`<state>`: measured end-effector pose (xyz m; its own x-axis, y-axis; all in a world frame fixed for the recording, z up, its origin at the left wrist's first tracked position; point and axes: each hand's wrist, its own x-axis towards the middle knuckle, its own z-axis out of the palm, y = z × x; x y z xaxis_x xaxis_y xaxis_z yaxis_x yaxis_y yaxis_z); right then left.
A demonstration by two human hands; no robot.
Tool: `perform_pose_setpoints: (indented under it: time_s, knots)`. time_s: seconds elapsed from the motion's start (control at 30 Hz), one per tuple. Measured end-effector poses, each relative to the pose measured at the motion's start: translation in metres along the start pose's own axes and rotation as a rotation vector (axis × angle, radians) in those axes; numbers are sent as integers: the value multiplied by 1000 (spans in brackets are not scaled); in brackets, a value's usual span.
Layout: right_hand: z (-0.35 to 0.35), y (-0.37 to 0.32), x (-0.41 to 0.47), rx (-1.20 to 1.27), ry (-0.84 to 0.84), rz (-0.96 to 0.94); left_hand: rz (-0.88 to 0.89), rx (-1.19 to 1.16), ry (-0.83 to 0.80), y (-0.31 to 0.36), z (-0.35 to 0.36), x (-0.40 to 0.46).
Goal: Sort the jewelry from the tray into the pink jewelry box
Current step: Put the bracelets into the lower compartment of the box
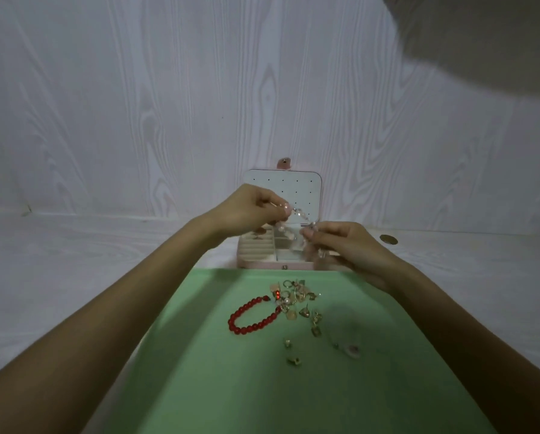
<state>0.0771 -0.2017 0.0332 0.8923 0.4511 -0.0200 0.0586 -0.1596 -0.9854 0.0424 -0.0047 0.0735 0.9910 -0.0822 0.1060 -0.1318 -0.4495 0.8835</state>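
Observation:
The pink jewelry box stands open beyond the green tray, its white dotted lid upright against the wall. Over the box, my left hand and my right hand each pinch an end of a clear pale beaded bracelet, which hangs between them above the compartments. On the tray lie a red beaded bracelet, a heap of small gold rings and earrings, and several loose small pieces.
A white wood-grain table and wall surround the tray. A small round brown object lies on the table right of the box. A dark blurred shape fills the upper right corner.

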Motion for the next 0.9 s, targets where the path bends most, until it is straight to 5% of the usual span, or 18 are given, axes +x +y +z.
perform_pose_setpoints:
  time_s: [0.2, 0.37, 0.53, 0.9]
  knots:
    - [-18, 1, 47, 147, 176, 3, -52, -47, 143, -23, 16, 47]
    - [-21, 18, 75, -151, 279, -41, -6, 280, 304, -62, 28, 73]
    - [-28, 28, 90, -577, 321, -150, -5, 509, 264, -73, 29, 77]
    - [-23, 6, 108, -1029, 148, -47, -57, 618, 195, -69, 28, 90]
